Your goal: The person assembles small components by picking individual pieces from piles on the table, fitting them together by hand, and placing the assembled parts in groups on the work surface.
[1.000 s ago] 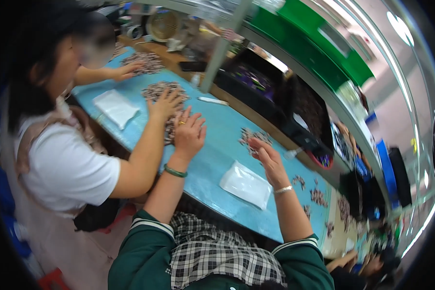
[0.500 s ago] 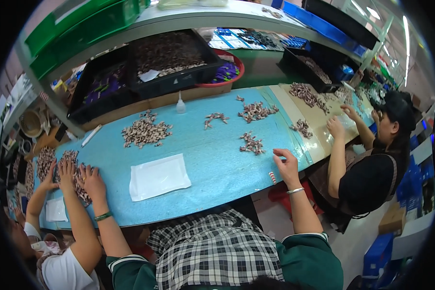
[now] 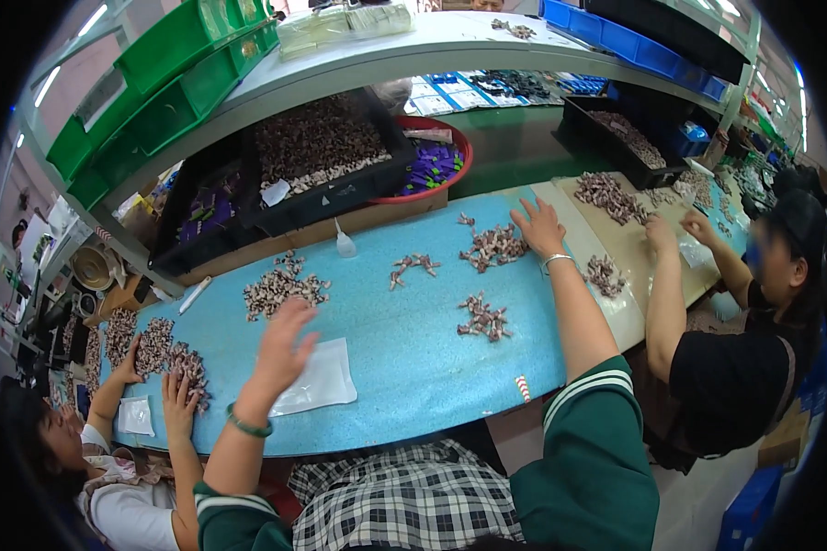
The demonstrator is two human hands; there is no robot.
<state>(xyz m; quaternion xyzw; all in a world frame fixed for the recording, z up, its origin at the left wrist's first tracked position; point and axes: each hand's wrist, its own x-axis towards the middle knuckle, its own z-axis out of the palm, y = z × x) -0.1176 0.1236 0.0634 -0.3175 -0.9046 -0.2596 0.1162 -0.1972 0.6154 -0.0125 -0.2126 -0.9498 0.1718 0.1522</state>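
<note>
My left hand (image 3: 285, 347), slightly blurred, is over the near side of a heap of small brown-and-white pieces (image 3: 283, 288), its fingers apart and nothing seen in them. Partly behind that wrist lies a flat white pouch (image 3: 326, 378). My right hand (image 3: 540, 230) reaches to the right edge of a looser pile of pinkish-brown pieces (image 3: 490, 246), fingers spread; whether the fingertips touch any is unclear. Nearer me is a smaller cluster of such pieces (image 3: 483, 317), and to its left a short row (image 3: 415, 266). All rest on a blue tabletop (image 3: 404, 367).
A small white squeeze bottle (image 3: 345, 242) stands at the back, with a white pen-like stick (image 3: 196, 294) at left. Black bins (image 3: 340, 195) and a red basin (image 3: 469, 156) sit under a white shelf (image 3: 413, 55). Co-workers' hands (image 3: 179, 404) work at left and also at right.
My left hand has left the heap at the far left, where a co-worker's hands remain, and moved right. My right hand has reached forward from the near edge to the back pile.
</note>
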